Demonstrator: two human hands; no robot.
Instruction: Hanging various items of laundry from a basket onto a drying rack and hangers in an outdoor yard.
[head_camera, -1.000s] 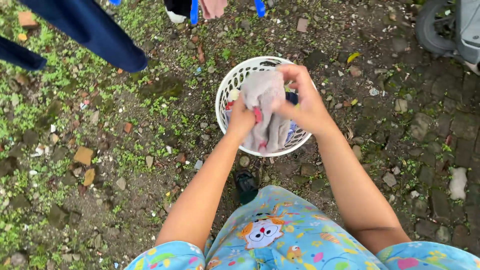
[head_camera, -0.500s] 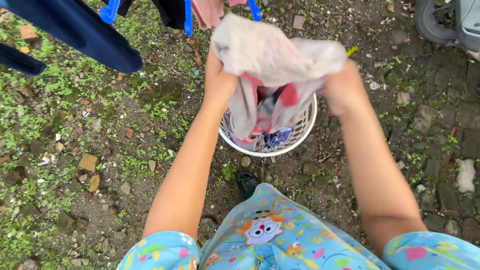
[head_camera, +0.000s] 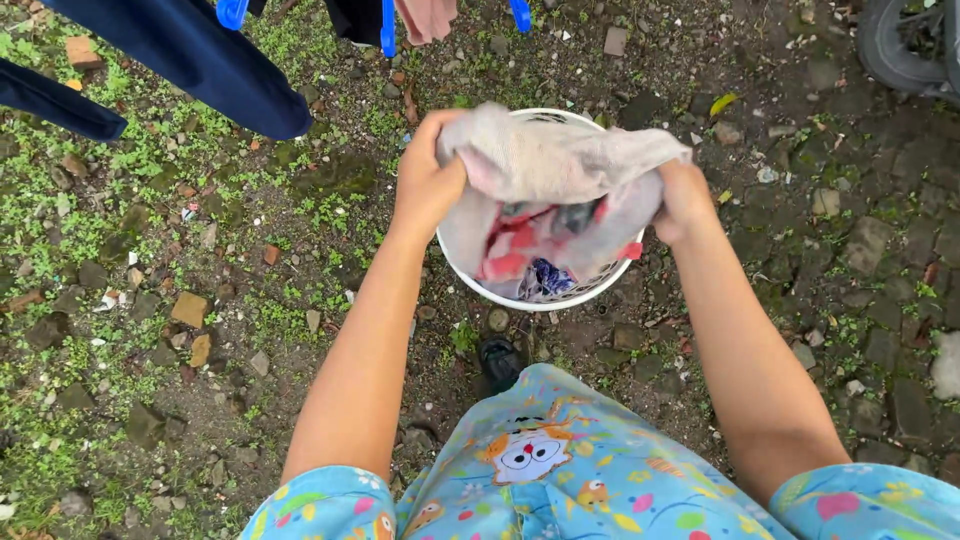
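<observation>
Two hands (head_camera: 428, 180) (head_camera: 684, 198), one garment (head_camera: 560, 160), one basket (head_camera: 540, 296)

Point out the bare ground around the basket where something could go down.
Bare patches: mossy ground left of the white basket, and paving stones to its right. Crowded: the basket, where both hands hold the grey garment, and under the hanging clothes.

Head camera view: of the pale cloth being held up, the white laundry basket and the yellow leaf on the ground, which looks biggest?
1. Pale cloth, though it is nearer the camera than the basket.
2. White laundry basket, partly hidden.
3. Yellow leaf, clearly smallest.
</observation>
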